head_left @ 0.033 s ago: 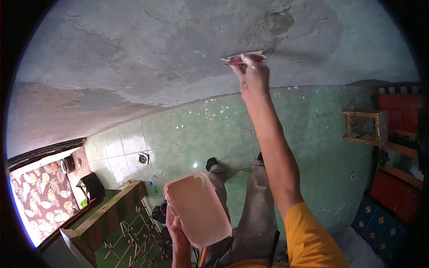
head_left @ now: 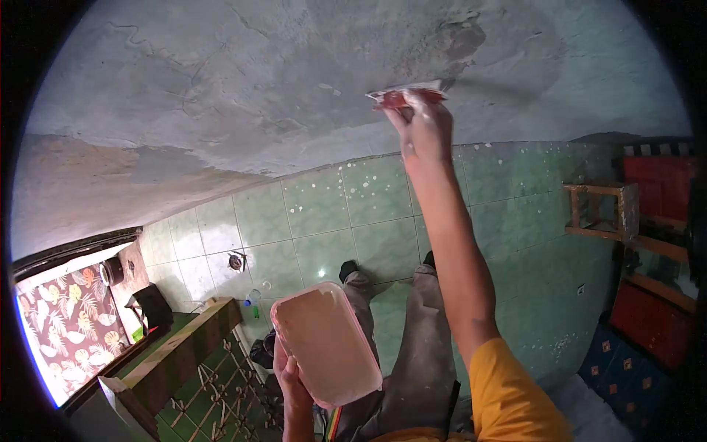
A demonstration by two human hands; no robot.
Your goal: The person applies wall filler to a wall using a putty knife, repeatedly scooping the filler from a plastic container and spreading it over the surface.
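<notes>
My right hand (head_left: 428, 132) reaches up to the grey plastered wall (head_left: 250, 81) with its fingers closed on a flat red scraper (head_left: 406, 99). White paste coats the scraper's edge, which lies at the wall, and some is smeared on my fingers. Low in front of my body, my left hand (head_left: 292, 379) grips the left side of a pink rectangular tub (head_left: 359, 328). A smooth, pale beige surface shows inside the tub; how deep it goes I cannot tell.
Green floor tiles (head_left: 317, 243) with white spatters run along the wall's foot. At left are a wooden-topped metal lattice railing (head_left: 184, 346) and a small round dark object (head_left: 236, 261). A wooden stool (head_left: 600, 210) and red furniture (head_left: 655, 317) stand at right.
My right hand and the scraper have shifted slightly to the right along the wall. The tub and my left hand stay where they were.
</notes>
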